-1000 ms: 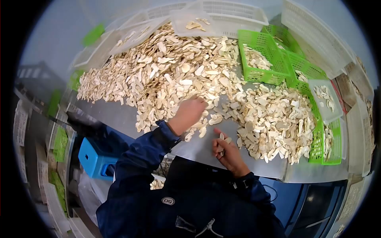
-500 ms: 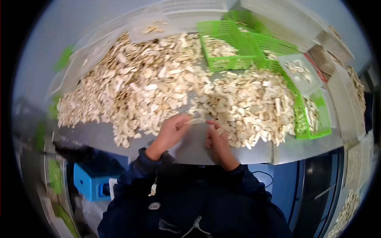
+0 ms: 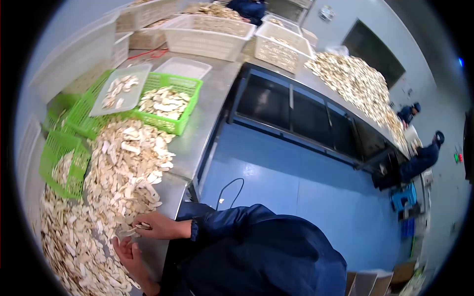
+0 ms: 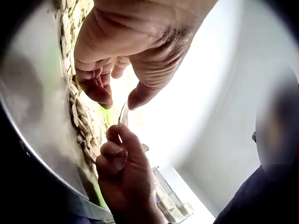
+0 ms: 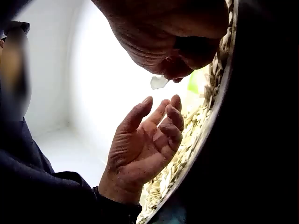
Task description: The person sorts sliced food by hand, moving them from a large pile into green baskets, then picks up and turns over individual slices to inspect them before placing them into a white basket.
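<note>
My right hand [image 3: 160, 226] holds pale dried mushroom slices [image 3: 143, 226] with its fingers curled in, above the near edge of a mushroom pile [image 3: 129, 163]. In the left wrist view a thin slice [image 4: 123, 113] stands up from the right hand's pinched fingertips, close to the left thumb. The right wrist view shows a whitish slice [image 5: 159, 82] sticking out below the right hand. My left hand [image 3: 129, 259] is just beside it, palm turned up, fingers loosely bent and spread, nothing in its grasp. A second pile [image 3: 79, 246] spreads over the table behind the left hand.
Green baskets [image 3: 180, 118] of slices stand along the pile, with a translucent tray [image 3: 101, 104] resting on them. White crates [image 3: 207, 44] line the far side. The metal table's edge [image 3: 205, 148] drops to a blue floor [image 3: 276, 172]. People work at another table with a large pile [image 3: 355, 84].
The head view has swung to the right, showing the floor and the far table. The left hand came back from the large pile to the right hand, had a slice at its fingers, and now has none.
</note>
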